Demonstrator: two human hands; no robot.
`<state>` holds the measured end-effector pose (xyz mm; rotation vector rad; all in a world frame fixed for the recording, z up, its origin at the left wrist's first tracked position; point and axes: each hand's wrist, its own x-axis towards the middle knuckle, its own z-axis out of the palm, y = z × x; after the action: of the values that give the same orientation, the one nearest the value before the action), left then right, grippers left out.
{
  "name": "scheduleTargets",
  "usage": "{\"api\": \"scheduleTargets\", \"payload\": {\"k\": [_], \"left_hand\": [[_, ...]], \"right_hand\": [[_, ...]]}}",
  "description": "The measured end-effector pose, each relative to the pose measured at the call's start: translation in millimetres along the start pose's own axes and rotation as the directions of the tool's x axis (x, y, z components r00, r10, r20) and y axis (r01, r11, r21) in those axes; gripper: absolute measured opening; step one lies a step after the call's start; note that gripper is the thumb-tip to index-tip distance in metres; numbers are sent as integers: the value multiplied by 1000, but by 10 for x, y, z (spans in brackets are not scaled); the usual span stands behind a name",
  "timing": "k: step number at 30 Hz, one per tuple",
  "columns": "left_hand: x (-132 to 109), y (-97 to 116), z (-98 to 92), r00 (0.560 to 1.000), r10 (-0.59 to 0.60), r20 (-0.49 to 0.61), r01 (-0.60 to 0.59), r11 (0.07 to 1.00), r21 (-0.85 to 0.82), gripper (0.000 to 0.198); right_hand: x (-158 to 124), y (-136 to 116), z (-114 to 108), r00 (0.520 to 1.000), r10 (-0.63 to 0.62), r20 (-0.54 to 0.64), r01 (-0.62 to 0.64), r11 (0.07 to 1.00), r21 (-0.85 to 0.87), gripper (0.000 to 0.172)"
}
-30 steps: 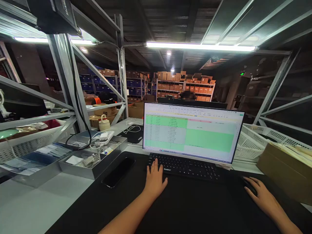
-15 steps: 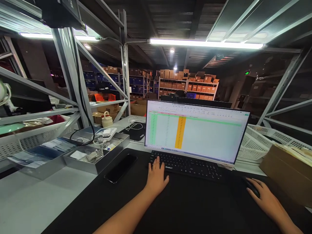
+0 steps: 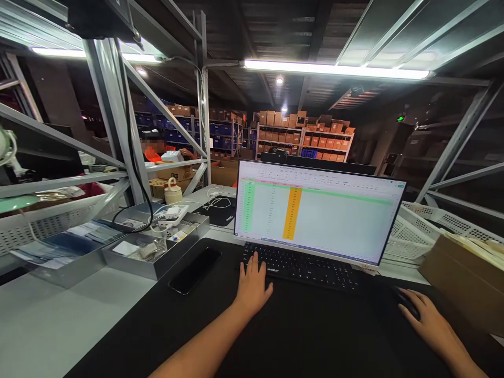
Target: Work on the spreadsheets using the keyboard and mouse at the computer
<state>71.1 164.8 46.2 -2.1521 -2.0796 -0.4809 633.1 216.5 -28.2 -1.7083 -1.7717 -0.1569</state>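
1. On a black desk mat (image 3: 315, 341) at a warehouse workstation, a person's right hand (image 3: 427, 317) cups loosely over a dark mouse (image 3: 405, 303) at the mat's right edge, fingers draped along its top.
2. The mouse is probably light, hard-shelled and smooth; thumb and outer fingers on its sides should give the surest hold.
3. The left hand (image 3: 252, 286) lies flat, fingers spread on the left-end keys of a black keyboard (image 3: 311, 268), pinching nothing.
4. The keyboard looks stiff and slim, best lifted by both short ends.
5. A dark phone (image 3: 195, 270) lies face-up left of it, beside a metal tray (image 3: 157, 270) of small parts.
6. Just behind the keyboard, a monitor (image 3: 334, 220) shows a spreadsheet with green and orange columns.
7. Beyond, another person (image 3: 157, 149) works among shelves of cartons (image 3: 303, 134).
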Motion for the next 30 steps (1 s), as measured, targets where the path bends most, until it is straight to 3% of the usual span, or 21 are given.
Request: {"api": "scheduleTargets", "payload": {"k": [4,12,21,30], "left_hand": [[14,3,-15,1000,1,2,-1,1000,28,64],[103,-80,164,996,52,-70,-41,988,150,59],[210,-184,342,998,54,-45,-45,983,180,71],[132,-82,177,998,49,-33,-43,984,173,63]], "right_hand": [[3,-82,-30,1000,29,1,-29,999,-28,56],[-8,-623,-368,983,175,52,-165,973,-161,46],[-28,-638,-363,969,243,35,-232,954,-192,47],[-58,-654,-381,974,224,38,-213,958,-191,49]]}}
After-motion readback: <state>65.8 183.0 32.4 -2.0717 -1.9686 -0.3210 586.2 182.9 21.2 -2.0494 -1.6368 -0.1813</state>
